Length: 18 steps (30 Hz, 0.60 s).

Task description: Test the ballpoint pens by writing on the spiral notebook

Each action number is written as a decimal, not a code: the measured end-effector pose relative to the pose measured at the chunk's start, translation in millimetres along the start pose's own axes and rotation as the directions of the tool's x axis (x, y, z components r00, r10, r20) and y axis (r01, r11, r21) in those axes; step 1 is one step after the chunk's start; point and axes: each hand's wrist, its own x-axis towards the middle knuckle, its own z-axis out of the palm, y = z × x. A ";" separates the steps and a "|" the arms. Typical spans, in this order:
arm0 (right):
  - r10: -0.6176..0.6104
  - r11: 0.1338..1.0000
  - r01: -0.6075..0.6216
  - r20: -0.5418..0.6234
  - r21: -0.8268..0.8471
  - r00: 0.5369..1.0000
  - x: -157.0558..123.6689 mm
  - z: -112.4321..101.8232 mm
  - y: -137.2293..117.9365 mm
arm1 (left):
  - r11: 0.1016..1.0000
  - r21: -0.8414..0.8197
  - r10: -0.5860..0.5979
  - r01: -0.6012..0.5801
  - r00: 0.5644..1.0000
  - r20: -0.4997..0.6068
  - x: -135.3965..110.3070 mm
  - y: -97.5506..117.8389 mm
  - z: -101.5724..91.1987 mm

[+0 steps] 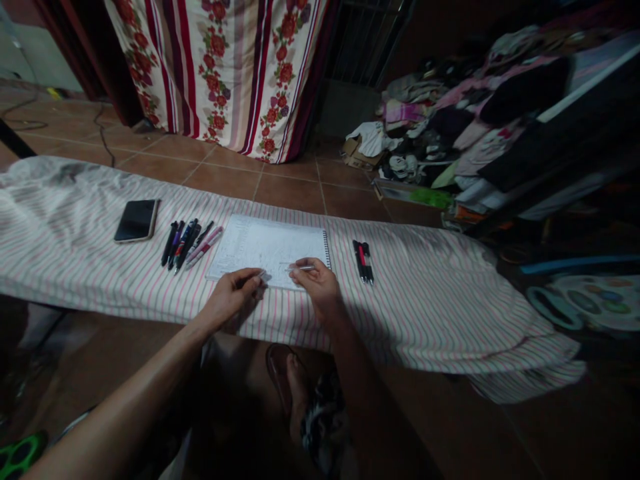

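Note:
A spiral notebook (270, 240) with writing on its page lies on the striped cloth. Over its near edge, my right hand (320, 283) pinches a slim, pale pen (304, 268) that lies almost level. My left hand (235, 290) is closed at the notebook's lower left edge, thumb against fingers. Something small and pale shows at its fingertips, too small to name. Left of the notebook lies a group of several pens (187, 243), dark ones with a pink one (205, 247). To its right are a few more pens (363, 262), black and pink, side by side.
A phone (137, 220) lies on the striped cloth (425, 300) at the left. Beyond are a tiled floor (290, 190) and a floral curtain (215, 67). Clothes (440, 113) are heaped at the back right. A patterned plastic item (600, 300) stands beyond the right end.

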 end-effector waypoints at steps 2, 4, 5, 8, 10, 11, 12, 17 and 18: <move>0.001 1.000 -0.001 0.006 0.017 1.000 0.1 1.0 2.9 | 0.999 -0.037 -0.029 0.026 0.996 -0.084 1.3 4.1 -1.9; 0.022 0.999 -0.023 0.024 0.049 0.999 -1.4 4.0 5.9 | 0.979 -0.172 -0.125 0.106 0.986 -0.106 1.5 7.7 -3.2; 0.031 0.997 -0.033 0.030 0.064 0.999 -2.4 5.9 7.2 | 0.954 -0.258 -0.183 0.153 0.979 -0.095 1.6 9.2 -3.5; 0.041 0.996 -0.043 0.020 0.082 0.999 -5.0 11.5 8.3 | 0.856 -0.463 -0.259 0.229 0.966 -0.002 2.9 11.9 -4.7; 0.048 0.995 -0.048 -0.003 0.087 0.999 -6.4 13.5 6.3 | 0.802 -0.548 -0.237 0.238 0.969 0.074 4.6 12.6 -6.5; 0.052 0.995 -0.051 -0.011 0.080 0.999 -7.1 13.9 4.7 | 0.778 -0.580 -0.227 0.240 0.969 0.096 5.4 12.6 -7.7; 0.055 0.996 -0.053 -0.016 0.067 0.998 -7.9 13.9 3.0 | 0.757 -0.607 -0.225 0.242 0.969 0.106 6.2 12.3 -9.1; 0.064 0.998 -0.065 -0.062 -0.022 0.996 -10.6 11.8 -1.4 | 0.683 -0.701 -0.206 0.207 0.975 0.087 7.3 7.8 -15.5; 0.059 0.998 -0.062 -0.088 -0.030 0.994 -10.4 11.4 -1.3 | 0.672 -0.711 -0.206 0.207 0.975 0.089 6.9 6.9 -15.8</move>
